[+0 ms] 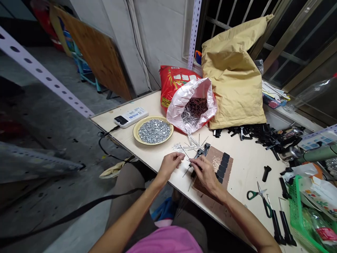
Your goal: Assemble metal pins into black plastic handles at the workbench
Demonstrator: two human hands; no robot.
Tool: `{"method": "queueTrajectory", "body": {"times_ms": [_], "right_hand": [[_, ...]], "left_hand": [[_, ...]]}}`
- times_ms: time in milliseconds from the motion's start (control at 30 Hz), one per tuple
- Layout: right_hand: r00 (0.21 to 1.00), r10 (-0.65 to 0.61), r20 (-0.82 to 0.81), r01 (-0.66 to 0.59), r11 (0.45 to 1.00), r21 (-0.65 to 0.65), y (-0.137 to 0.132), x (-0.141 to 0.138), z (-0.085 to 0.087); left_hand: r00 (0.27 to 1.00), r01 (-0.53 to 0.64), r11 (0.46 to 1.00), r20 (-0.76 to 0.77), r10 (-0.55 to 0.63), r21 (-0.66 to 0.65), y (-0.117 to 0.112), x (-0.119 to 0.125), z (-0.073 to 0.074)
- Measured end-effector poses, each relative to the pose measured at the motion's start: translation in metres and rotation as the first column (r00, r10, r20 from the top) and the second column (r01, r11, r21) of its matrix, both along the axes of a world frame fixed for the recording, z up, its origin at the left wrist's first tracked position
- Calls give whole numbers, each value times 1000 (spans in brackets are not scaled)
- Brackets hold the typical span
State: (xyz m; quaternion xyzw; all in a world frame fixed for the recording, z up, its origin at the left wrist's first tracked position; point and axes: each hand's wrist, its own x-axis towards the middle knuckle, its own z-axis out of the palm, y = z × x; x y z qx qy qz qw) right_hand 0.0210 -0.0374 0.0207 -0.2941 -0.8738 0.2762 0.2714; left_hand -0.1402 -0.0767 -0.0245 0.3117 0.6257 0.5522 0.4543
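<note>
My left hand (170,166) is over the table's front edge, thumb and fingertips pinched together. Whatever they hold is too small to make out. Facing it, my right hand (207,174) pinches a thin metal rod (185,153), which slants up and left past the left fingertips. Black plastic handle-like parts (200,151) with rods lie just beyond the right hand. Under that hand is a brown board (212,151) bearing a row of black pieces (223,164) and pale crumbs. More loose rods (194,143) and a small heap of shiny bits (177,147) lie behind my hands.
A yellow plate (135,135) holds many small metal pieces. Behind stand a red bag (168,82) full of rods and a big tan sack (237,95). Black parts (263,137) pile at right, near scissors (260,195), long black-handled tools (277,225) and a green basket (295,211).
</note>
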Motion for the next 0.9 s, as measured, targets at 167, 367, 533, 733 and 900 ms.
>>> {"method": "queueTrajectory", "body": {"times_ms": [167,367,533,733,900], "right_hand": [[998,-45,-32,44,998,-43,-5,-1,-1],[999,-43,-17,43,999,-13,-6,4,5],[997,-72,9,71,997,33,-8,7,4],[969,-196,148,160,962,221,-14,9,-3],[957,-236,169,177,936,303,-17,12,-7]], "left_hand": [[797,110,994,599,-79,-16,-3,4,18],[768,115,993,635,-83,-9,-5,10,26],[799,119,993,594,-88,-13,-5,13,28],[893,27,1000,450,-31,15,-6,22,24],[909,-4,1000,416,-4,19,-6,28,22]]}}
